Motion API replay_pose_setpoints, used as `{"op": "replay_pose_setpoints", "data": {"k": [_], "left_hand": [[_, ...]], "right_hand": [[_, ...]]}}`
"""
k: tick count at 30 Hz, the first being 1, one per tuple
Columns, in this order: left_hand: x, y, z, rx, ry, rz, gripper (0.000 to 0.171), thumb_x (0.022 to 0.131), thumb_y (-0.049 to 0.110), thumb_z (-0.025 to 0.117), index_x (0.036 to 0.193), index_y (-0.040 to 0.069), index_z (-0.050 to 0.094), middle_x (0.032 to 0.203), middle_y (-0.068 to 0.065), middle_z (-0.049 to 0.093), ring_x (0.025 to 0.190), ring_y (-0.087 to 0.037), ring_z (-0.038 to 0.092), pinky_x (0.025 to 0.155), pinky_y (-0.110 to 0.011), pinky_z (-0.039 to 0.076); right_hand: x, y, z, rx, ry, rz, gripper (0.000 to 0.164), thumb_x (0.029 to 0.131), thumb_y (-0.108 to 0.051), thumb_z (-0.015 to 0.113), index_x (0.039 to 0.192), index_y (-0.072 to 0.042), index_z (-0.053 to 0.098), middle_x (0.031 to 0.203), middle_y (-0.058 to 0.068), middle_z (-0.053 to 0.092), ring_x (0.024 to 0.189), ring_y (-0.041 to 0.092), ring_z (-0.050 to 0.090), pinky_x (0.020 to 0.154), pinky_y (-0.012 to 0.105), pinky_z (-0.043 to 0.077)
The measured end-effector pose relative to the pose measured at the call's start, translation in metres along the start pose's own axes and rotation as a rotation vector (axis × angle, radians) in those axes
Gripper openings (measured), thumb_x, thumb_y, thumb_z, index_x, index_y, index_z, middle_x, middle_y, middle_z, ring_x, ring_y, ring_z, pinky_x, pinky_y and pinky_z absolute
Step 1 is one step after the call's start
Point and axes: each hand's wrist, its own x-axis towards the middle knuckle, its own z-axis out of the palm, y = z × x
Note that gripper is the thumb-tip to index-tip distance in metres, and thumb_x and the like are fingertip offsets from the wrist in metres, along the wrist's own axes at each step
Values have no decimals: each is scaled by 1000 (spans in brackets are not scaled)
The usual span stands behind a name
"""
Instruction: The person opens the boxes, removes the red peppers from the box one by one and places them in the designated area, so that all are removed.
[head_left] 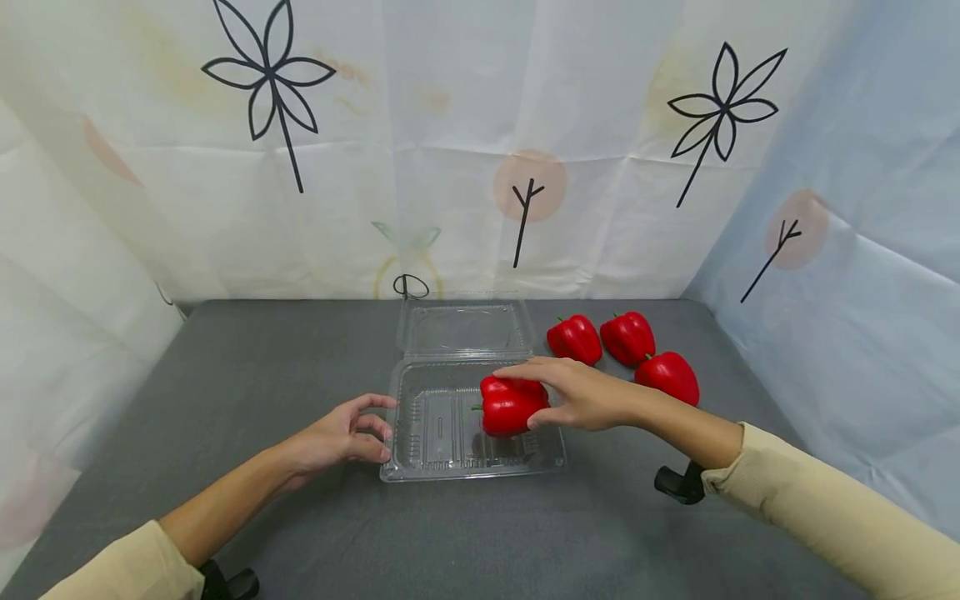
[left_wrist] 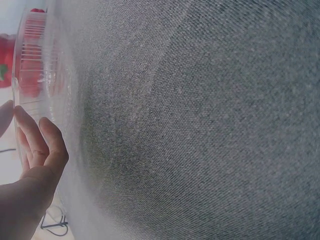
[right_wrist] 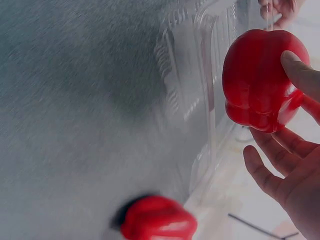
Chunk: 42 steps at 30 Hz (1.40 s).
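My right hand (head_left: 581, 393) grips a red bell pepper (head_left: 510, 408) between thumb and fingers over the right half of a clear plastic clamshell container (head_left: 474, 477). Its green stem points left in the head view. From the right wrist view, the pepper (right_wrist: 260, 80) shows its lobed bottom end, with the thumb across one side. My left hand (head_left: 347, 435) holds the container's left rim, fingers curved. In the left wrist view, the rim passes between the left hand's (left_wrist: 37, 155) thumb and fingertips.
Three more red peppers lie at the back right: one pepper (head_left: 574, 340) nearest the container, another pepper (head_left: 628, 337) beside it, and a third pepper (head_left: 669, 377) in front. The container's lid (head_left: 465, 329) lies open toward the back. A printed curtain (head_left: 450, 167) borders the grey table (head_left: 300, 367).
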Motion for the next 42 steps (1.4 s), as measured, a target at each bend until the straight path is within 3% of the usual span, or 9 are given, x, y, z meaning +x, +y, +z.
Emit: {"op": "replay_pose_setpoints", "data": {"k": [10, 18, 27, 34, 42], "left_hand": [[1, 0, 0, 11, 10, -13, 74, 86, 8, 71, 147, -1, 29, 99, -7, 58, 86, -20, 59, 80, -36, 46], [3, -2, -1, 12, 11, -6, 74, 86, 7, 70, 146, -3, 29, 100, -7, 58, 87, -20, 61, 83, -35, 48], [2, -1, 0, 9, 18, -15, 74, 86, 8, 71, 146, -2, 29, 101, -7, 57, 88, -20, 61, 82, -36, 47], [2, -1, 0, 8, 15, -15, 74, 86, 8, 71, 146, -3, 29, 100, -7, 57, 87, -20, 59, 82, -36, 47], [2, 0, 0, 6, 9, -17, 74, 86, 8, 70, 146, -3, 28, 100, -7, 57, 88, -20, 59, 82, -36, 47]], "right_hand": [[-32, 20, -11, 28, 114, 63, 75, 82, -18, 82, 148, -16, 46, 143, 5, 53, 125, 25, 51, 89, 40, 53], [-53, 37, -17, -1, 198, 90, 77, 78, -15, 85, 146, -17, 49, 140, 3, 55, 116, 22, 54, 82, 36, 54], [-72, 57, -20, -15, 260, 125, 77, 76, -14, 86, 144, -12, 50, 133, 11, 56, 112, 27, 52, 74, 33, 56], [-82, 77, -17, -3, 253, 143, 71, 82, -13, 80, 145, -10, 47, 138, 16, 52, 117, 32, 50, 80, 49, 56], [-85, 91, -10, -32, 233, 168, 69, 84, -11, 79, 145, -5, 47, 137, 19, 52, 120, 37, 50, 86, 57, 52]]}}
